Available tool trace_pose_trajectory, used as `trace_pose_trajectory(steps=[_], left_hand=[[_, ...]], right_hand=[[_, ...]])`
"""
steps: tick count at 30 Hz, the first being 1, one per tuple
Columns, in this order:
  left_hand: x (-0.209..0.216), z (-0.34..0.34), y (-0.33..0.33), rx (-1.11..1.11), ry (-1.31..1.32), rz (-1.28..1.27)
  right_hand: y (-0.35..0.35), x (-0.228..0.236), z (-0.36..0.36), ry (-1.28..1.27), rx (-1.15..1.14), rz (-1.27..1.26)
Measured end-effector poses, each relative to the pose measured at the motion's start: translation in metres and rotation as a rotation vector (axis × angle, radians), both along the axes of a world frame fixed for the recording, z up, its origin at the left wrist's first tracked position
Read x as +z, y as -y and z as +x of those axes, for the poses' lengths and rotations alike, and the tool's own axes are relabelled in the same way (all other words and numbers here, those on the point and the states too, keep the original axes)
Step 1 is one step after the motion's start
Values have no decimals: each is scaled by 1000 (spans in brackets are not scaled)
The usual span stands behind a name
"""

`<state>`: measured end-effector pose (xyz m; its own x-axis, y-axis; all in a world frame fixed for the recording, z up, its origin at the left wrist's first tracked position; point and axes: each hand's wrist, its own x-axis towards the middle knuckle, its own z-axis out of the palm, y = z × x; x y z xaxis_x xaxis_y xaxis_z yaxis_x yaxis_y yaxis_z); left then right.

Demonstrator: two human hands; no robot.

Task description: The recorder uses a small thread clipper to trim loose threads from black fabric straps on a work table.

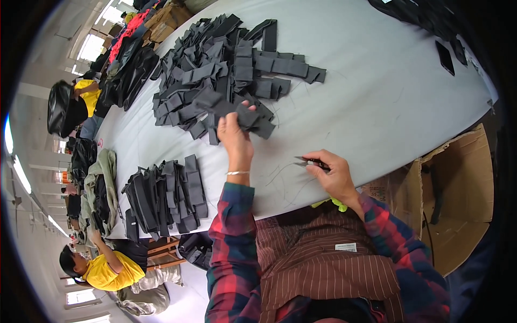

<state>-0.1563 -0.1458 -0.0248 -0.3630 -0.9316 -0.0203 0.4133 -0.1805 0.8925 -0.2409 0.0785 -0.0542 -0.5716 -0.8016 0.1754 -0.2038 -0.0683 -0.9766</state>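
My left hand (235, 141) is closed on a dark grey fabric strip (211, 101), lifted at the near edge of a large loose heap of similar strips (207, 67). Some of the held strip is hidden by my fingers and blends into the heap. In my right hand (336, 176) is a small pair of black-handled thread snips (316, 163), blades pointing left, just over the white table (366, 102). A thin dark thread (280, 171) curls on the surface by the blade tips. Left of my left forearm lies a neater row of dark strips (164, 196).
A black phone (445, 58) and black fabric (417, 19) lie at the far right. An opened cardboard box (458, 183) stands against the table's right front edge. Two people in yellow shirts (116, 270) are at the left, beside dark garments (126, 78). A wooden stool (163, 252) stands below the left edge.
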Motion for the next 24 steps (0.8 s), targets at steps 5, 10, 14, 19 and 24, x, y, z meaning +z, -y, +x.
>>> trace_pose_trajectory(steps=[5, 10, 14, 19, 24], left_hand=[[7, 54, -3, 110, -87, 64], [9, 79, -17, 135, -77, -35], [8, 86, -19, 134, -100, -12], [8, 92, -21, 138, -176, 26], [9, 94, -22, 129, -193, 45]], right_hand=[[8, 3, 0, -52, 9, 31], [54, 49, -7, -474, 122, -7], [116, 72, -1, -730, 107, -174], [183, 75, 16, -1058, 103, -270], [231, 66, 27, -1283, 55, -285]])
